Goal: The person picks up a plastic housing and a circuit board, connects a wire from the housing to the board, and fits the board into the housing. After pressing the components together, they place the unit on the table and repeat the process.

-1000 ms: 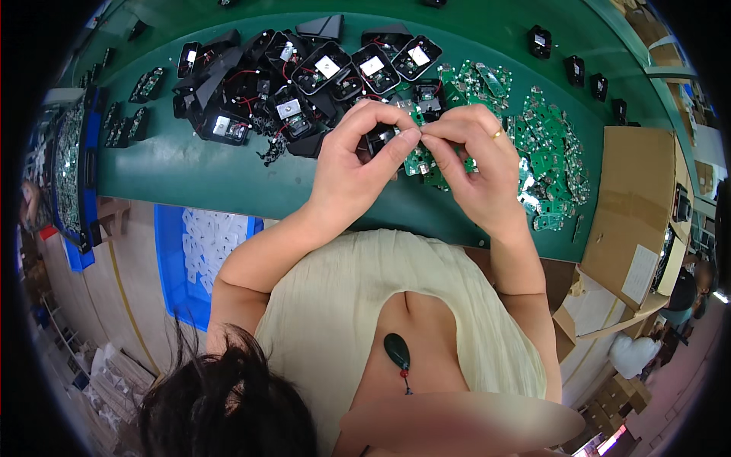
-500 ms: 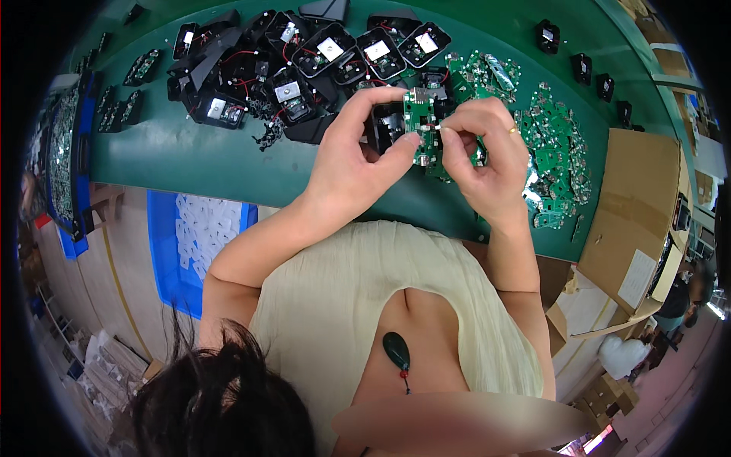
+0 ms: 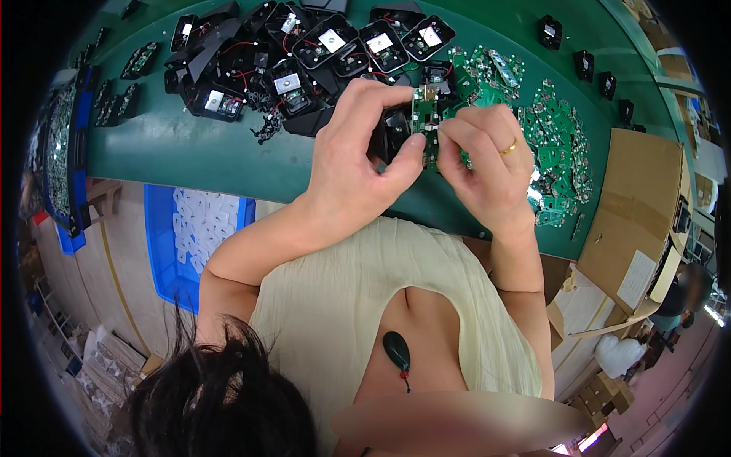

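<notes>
My left hand [image 3: 349, 152] grips a green circuit board [image 3: 428, 114] between thumb and fingers, the board standing lengthwise above the bench. On its right edge, beside a small white part, my right hand [image 3: 491, 164] is closed in a pinch; whatever its fingertips hold is too small to make out. A glossy black housing [image 3: 394, 133] shows partly behind my left fingers. Farther back lies a pile of black plastic housings [image 3: 331, 39] with red wires and pale metal plates inside. To the right, many loose green circuit boards [image 3: 560, 145] are heaped.
A cardboard box [image 3: 636, 206] stands at the right end of the green bench [image 3: 190, 156]. Below its front edge, a blue bin [image 3: 164, 259] holds white plastic pieces [image 3: 202, 221]. Several black housings [image 3: 582, 65] line the far right, and a board-filled rack [image 3: 65, 152] stands at left.
The circuit board has tilted and looks narrower, shifting slightly to the right with my left hand. My right hand has rolled a little and moved slightly right, still pinching at the board's edge.
</notes>
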The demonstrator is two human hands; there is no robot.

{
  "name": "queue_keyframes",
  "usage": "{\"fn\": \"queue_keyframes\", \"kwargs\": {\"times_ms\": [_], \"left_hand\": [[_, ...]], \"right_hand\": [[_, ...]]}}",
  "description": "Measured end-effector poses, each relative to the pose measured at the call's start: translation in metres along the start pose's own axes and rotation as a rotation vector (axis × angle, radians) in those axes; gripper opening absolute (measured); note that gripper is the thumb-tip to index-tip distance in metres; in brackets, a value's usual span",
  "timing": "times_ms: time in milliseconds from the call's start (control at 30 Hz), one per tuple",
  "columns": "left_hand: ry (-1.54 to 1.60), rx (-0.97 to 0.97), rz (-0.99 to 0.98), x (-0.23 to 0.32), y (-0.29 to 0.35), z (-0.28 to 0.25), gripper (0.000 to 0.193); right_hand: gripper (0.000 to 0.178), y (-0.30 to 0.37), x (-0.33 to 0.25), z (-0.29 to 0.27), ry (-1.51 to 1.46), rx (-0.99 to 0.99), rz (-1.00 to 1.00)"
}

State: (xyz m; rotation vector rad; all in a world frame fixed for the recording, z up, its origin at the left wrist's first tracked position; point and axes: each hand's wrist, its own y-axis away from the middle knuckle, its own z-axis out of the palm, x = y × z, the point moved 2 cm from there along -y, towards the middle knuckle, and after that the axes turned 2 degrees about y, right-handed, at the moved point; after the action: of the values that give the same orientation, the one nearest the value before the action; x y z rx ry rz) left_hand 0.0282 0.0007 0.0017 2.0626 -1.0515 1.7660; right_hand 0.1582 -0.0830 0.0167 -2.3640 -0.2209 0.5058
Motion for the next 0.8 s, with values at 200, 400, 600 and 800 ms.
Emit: {"fn": "queue_keyframes", "kwargs": {"times_ms": [200, 400, 600, 800], "left_hand": [[0.0, 0.014, 0.019, 0.003, -0.0015, 0.0001, 0.034], [-0.093, 0.008, 0.07, 0.0076, -0.0031, -0.0007, 0.034], [-0.049, 0.022, 0.129, 0.0018, 0.0, 0.0025, 0.036], [-0.043, 0.035, 0.127, 0.0023, 0.0036, 0.0031, 0.036]], "right_hand": [[0.031, -0.0013, 0.0004, -0.0005, 0.014, -0.013, -0.051], [0.032, -0.0023, -0.0017, -0.0022, 0.084, -0.015, -0.097], [0.033, -0.0047, -0.0079, -0.0026, 0.108, -0.042, -0.074], [0.03, -0.0013, -0.0075, 0.0041, 0.101, -0.015, -0.1]]}}
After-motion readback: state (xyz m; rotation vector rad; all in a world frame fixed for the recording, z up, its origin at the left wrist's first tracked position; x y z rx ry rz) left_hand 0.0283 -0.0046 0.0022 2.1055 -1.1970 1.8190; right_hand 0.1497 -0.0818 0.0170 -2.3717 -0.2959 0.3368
